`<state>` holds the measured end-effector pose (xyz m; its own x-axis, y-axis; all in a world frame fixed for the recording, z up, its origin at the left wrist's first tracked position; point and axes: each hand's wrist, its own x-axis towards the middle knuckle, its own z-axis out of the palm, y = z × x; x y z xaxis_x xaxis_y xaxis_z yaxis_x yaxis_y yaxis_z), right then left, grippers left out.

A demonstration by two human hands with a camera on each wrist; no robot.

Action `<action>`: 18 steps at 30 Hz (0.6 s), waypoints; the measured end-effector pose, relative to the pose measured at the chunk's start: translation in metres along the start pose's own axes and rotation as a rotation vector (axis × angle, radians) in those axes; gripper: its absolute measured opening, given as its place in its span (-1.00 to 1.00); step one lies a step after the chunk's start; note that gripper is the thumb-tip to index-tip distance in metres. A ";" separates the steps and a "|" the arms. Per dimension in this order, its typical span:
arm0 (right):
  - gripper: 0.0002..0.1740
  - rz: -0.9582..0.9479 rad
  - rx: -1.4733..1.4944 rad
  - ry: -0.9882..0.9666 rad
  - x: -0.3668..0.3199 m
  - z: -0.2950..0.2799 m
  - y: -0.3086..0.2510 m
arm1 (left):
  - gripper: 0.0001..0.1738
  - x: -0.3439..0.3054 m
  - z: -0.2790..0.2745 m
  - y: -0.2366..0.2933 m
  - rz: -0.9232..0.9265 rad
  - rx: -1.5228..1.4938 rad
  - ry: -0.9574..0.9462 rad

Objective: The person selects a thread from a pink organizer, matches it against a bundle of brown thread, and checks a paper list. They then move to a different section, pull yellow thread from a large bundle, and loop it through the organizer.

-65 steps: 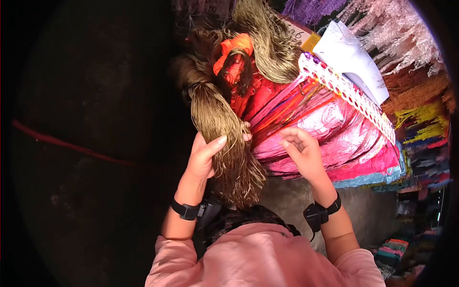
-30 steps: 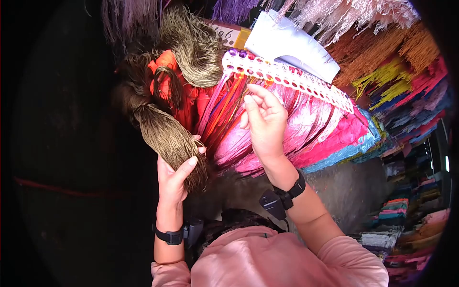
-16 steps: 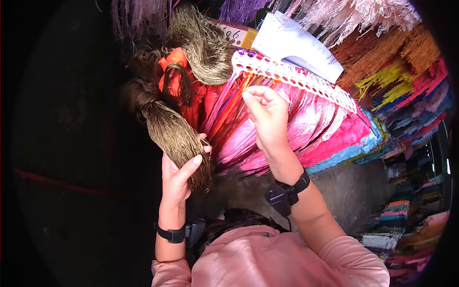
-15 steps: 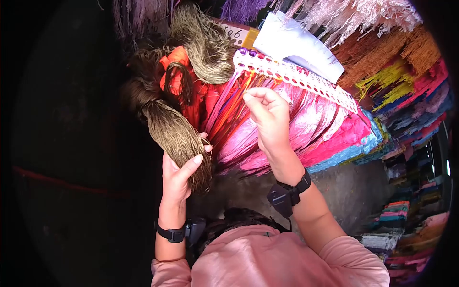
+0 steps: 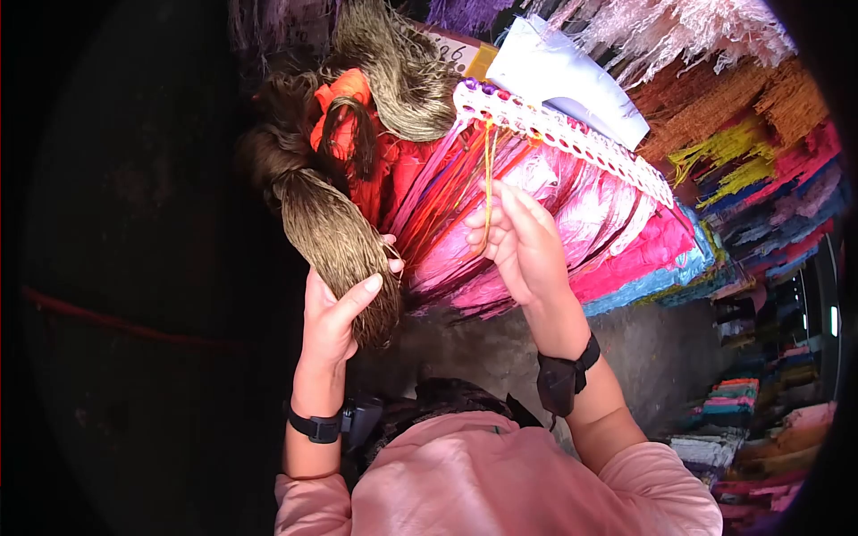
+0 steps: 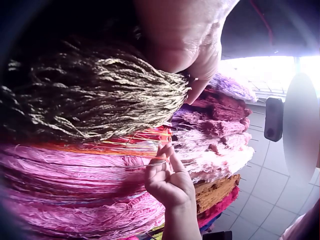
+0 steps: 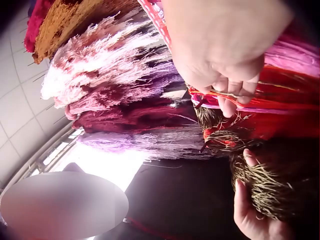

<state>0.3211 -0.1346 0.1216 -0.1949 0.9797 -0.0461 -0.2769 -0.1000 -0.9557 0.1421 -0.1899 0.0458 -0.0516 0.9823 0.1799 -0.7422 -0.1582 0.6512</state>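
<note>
In the head view my left hand (image 5: 329, 317) grips the lower end of an olive-brown skein of thread (image 5: 326, 228), thumb on top and fingertips coming round its far side. To the right, my right hand (image 5: 534, 255) holds a thin yellow thread strand (image 5: 489, 165) that hangs from a white card with two rows of holes (image 5: 572, 138). Several coloured strands run down from this card over pink thread bundles (image 5: 536, 210). In the left wrist view the right hand (image 6: 172, 182) has its fingertips at the strands below the skein (image 6: 110, 95).
A second olive skein (image 5: 402, 85) and an orange bundle (image 5: 344, 94) lie behind the held one. A white paper sheet (image 5: 572, 80) sits behind the card. Brown and yellow hanks (image 5: 733, 107) hang at the right, with stacked coloured thread (image 5: 733, 393) farther off.
My right hand moved left and up to the card's strands, then drew back down with a yellow strand. The left hand keeps hold of the skein, which shifted left in the head view.
</note>
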 end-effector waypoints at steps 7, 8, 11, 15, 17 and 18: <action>-0.85 -0.172 -0.031 -0.028 0.022 0.003 -0.008 | -0.49 -0.001 0.003 0.004 -0.010 -0.004 0.010; -0.86 -0.217 -0.061 0.026 0.020 0.005 -0.007 | -0.49 -0.001 0.002 0.005 -0.016 -0.009 0.006; -0.87 -0.328 -0.119 0.116 0.016 0.004 -0.002 | -0.49 -0.002 0.000 0.007 -0.016 -0.006 0.002; -0.86 -0.385 -0.140 0.120 0.015 -0.006 0.003 | -0.49 -0.002 -0.003 0.006 -0.019 0.008 -0.001; -0.91 -0.411 -0.145 0.117 0.013 -0.008 0.000 | -0.50 0.000 0.000 0.008 -0.020 -0.006 -0.011; -0.92 -0.414 -0.118 0.133 0.011 -0.005 -0.002 | -0.50 0.001 0.000 0.009 -0.021 -0.020 -0.021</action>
<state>0.3240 -0.1229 0.1214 0.0344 0.9477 0.3172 -0.1951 0.3176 -0.9279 0.1356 -0.1908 0.0515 -0.0220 0.9832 0.1814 -0.7563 -0.1351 0.6401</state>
